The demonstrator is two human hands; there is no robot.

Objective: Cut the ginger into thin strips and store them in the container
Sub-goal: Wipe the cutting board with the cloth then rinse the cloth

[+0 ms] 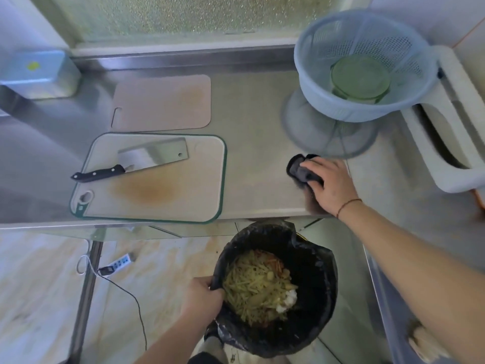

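A white cutting board (183,195) with a green rim lies on the steel counter, stained yellow in the middle. A cleaver (154,156) with a black handle rests flat on its far left part. My right hand (330,185) presses a dark cloth (299,168) onto the counter, right of the board. My left hand (204,295) grips the rim of a black-lined bin (315,285) below the counter edge; it holds yellowish shredded scraps (257,285). A green-lidded container (359,77) sits inside a blue colander (341,106) at the back right.
A second, plain board (162,101) lies behind the first. A blue box (39,74) stands at the back left. A white rack (451,143) sits at the right edge. On the floor lie a power strip (118,264) and cable.
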